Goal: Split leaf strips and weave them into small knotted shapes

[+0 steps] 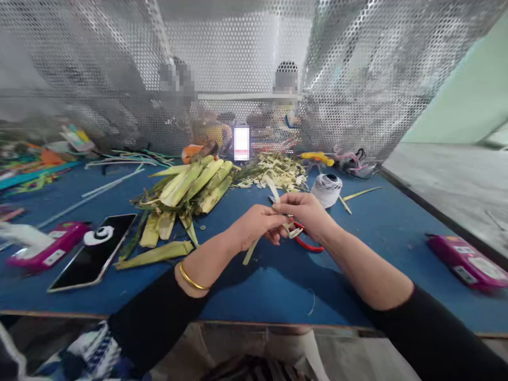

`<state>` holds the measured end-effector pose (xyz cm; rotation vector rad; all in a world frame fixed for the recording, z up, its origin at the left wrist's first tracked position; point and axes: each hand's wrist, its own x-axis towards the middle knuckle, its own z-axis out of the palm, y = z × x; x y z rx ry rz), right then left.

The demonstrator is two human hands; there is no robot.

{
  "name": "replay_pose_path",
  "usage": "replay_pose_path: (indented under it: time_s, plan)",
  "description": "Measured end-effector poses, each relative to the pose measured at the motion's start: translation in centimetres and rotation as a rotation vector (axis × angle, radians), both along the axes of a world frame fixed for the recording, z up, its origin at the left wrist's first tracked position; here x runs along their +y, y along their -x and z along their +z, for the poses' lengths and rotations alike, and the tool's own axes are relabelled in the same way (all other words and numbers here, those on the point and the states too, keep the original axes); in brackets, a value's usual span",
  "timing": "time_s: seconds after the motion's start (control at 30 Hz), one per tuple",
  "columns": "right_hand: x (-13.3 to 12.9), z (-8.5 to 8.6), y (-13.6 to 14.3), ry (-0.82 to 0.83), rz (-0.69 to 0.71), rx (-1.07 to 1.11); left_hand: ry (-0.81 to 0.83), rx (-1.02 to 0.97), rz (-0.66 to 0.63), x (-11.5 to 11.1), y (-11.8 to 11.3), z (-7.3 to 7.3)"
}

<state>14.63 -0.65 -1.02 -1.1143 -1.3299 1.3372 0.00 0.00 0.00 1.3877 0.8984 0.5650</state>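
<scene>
My left hand (260, 225) and my right hand (299, 209) meet above the blue table, both with closed fingers pinched on a pale green husk strip (272, 188). One end of the strip rises above the fingers, and another piece hangs below my left hand. Just under my right hand lie red-handled scissors (308, 244), partly hidden by the hands. A pile of corn husks (194, 185) lies to the left, with loose husks in front of it. Beyond the hands are small husk scraps (281, 168), and a white spool of string (326, 189) stands beside my right hand.
A phone (95, 254) and a magenta device (51, 246) lie at the left, another magenta device (468, 260) at the right. A perforated metal screen (238, 53) borders the table (397, 233) behind. People show blurred through it.
</scene>
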Motion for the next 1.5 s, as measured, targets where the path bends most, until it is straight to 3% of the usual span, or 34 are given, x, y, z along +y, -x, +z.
replay_pose_path:
  time_s: [0.2, 0.33, 0.47, 0.53, 0.6, 0.67, 0.83, 0.97, 1.17, 1.33, 1.5]
  plan:
    - [0.1, -0.1, 0.2, -0.151, -0.194, -0.027, 0.029, -0.027, -0.064, 0.1, 0.2, -0.5]
    - [0.6, -0.6, 0.1, -0.234, -0.248, -0.234, 0.071, -0.053, -0.069, 0.1, 0.1, -0.7]
    - [0.8, -0.1, -0.7, -0.563, -0.527, -0.560, 0.198, -0.200, 0.060, 0.6, 0.2, -0.8]
    - [0.5, 0.4, -0.9, -0.704, -0.601, -0.629, 0.237, -0.313, 0.140, 1.0, 0.3, -0.6]
    - [0.0, 0.6, -0.7, -0.692, -0.565, -0.645, 0.240, -0.416, 0.196, 1.4, 0.5, -0.5]
    - [-0.4, 0.5, -0.1, -0.575, -0.452, -0.638, 0.212, -0.478, 0.237, 1.7, 0.6, -0.3]
    - [-0.4, -1.0, 1.2, -0.368, -0.220, -0.577, 0.163, -0.498, 0.277, 2.0, 0.6, -0.4]
    - [-0.3, -1.3, 1.2, -0.386, -0.163, -0.528, 0.175, -0.489, 0.300, 1.9, 0.4, -0.5]
    - [-0.6, -0.3, 0.7, -0.419, -0.083, -0.595, 0.182, -0.471, 0.326, 1.9, 0.5, -0.4]
    - [0.3, 0.0, -0.4, -0.519, -0.362, -0.556, 0.227, -0.507, 0.318, 1.8, 0.8, 0.1]
    - [0.9, -0.5, -0.7, -0.452, -0.132, -0.562, 0.198, -0.460, 0.312, 1.6, 0.9, 0.3]
